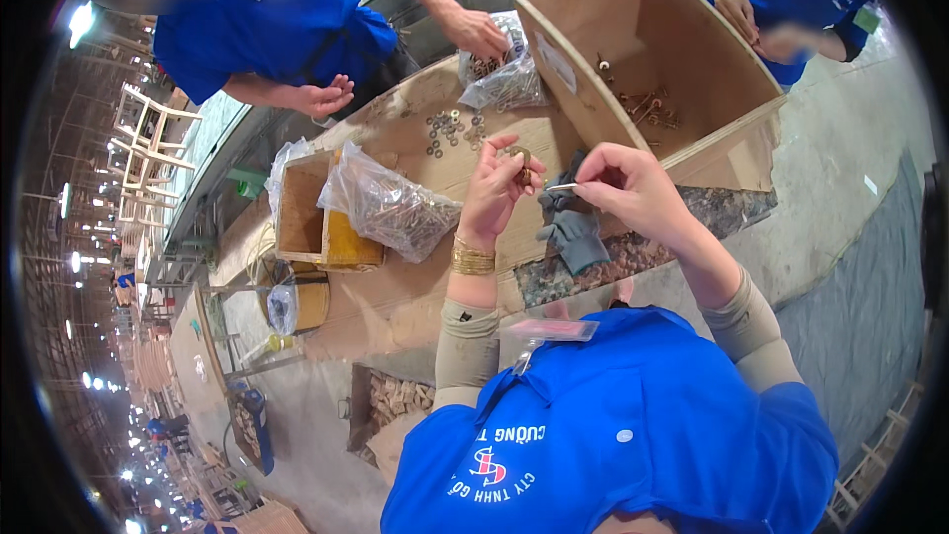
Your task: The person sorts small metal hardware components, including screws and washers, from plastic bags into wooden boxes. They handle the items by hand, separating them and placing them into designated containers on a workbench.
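My left hand (491, 190) is raised over the workbench, its fingers curled around a few brass-coloured metal washers (520, 154). To its right, my right hand (633, 190) pinches a thin, shiny bolt (563, 187) between thumb and fingers. The bolt points toward my left hand. Below and between my hands lies a grey work glove (576, 240) on the bench. Beyond my left hand, loose dark washers (445, 129) are scattered on the cardboard-covered bench top (400, 104).
A large wooden box (682, 129) with some bolts inside stands at the far right. A plastic bag of bolts (395, 208) lies left, by a smaller wooden box (301, 208). A co-worker's hand (476, 35) reaches into another hardware bag (504, 89); another person (791, 0) stands far right.
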`<state>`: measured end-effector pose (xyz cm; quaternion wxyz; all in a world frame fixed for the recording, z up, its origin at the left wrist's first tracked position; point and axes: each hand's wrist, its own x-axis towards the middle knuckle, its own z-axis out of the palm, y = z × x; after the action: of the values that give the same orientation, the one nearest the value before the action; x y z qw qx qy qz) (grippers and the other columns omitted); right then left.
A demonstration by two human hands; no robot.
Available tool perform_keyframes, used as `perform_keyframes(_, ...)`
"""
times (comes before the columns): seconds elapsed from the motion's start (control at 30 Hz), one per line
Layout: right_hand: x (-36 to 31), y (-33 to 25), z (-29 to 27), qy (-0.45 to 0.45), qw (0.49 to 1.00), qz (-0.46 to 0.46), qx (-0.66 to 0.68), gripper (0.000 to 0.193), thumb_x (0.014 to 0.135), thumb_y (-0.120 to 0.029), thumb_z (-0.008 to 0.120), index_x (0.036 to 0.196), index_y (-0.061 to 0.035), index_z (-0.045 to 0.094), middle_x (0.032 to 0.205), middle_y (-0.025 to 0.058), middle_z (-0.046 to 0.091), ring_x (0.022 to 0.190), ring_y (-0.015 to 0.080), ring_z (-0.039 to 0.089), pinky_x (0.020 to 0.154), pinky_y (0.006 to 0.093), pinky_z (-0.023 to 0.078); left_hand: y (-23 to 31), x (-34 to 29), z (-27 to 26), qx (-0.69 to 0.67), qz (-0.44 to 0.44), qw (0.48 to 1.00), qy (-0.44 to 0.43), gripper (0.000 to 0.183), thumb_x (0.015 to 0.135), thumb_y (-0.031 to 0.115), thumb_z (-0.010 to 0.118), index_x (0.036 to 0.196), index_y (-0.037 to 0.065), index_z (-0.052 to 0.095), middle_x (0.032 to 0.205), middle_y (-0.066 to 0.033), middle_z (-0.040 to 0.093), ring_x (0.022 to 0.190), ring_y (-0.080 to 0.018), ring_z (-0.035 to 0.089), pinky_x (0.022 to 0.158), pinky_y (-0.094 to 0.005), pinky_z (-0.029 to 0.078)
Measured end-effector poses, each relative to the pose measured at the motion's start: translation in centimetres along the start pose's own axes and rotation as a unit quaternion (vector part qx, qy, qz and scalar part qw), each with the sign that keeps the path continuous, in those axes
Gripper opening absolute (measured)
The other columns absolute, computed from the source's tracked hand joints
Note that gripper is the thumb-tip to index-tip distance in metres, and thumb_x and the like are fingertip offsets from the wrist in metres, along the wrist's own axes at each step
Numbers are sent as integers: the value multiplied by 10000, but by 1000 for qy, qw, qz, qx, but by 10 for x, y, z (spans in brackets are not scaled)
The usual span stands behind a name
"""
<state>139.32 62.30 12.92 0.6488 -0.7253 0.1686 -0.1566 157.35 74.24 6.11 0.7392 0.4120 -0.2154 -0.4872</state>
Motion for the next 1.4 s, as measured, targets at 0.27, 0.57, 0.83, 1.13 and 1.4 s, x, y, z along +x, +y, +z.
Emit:
perform_keyframes(0.27,36,-53,-35,163,953,-211,-147,75,735,-50,620,763,15,596,645,87,564,558,134,517,529,256,416,42,29,73,69,12,997,10,81,857,67,564,927,25,570,768,-81,627,590,-93,571,498,-176,427)
perform_keyframes(0.57,37,-65,-94,162,892,-250,-341,85,700,-66,601,712,15,577,687,134,578,636,258,571,586,335,451,43,72,137,199,-19,978,-60,183,852,51,521,1008,-16,591,748,-44,609,575,-57,521,488,-166,384)
perform_keyframes(0.83,36,-69,-114,148,902,-163,-370,147,687,-126,610,704,20,616,662,172,596,657,311,606,601,377,465,9,98,165,238,12,968,-74,102,812,54,565,874,3,628,669,-36,603,511,-56,513,443,-166,380)
perform_keyframes(1.13,53,-45,-129,134,923,-132,-336,170,749,-139,587,740,27,623,631,164,589,594,271,593,565,339,448,-3,110,163,178,8,982,-60,117,790,5,515,823,-26,624,656,-82,624,479,-81,533,400,-192,386)
perform_keyframes(1.4,65,-16,-140,117,916,-173,-342,255,837,-207,530,982,-26,635,828,141,559,752,264,574,657,343,454,0,120,158,207,5,978,6,107,785,23,531,800,-22,627,663,-83,620,475,-87,523,383,-196,370)
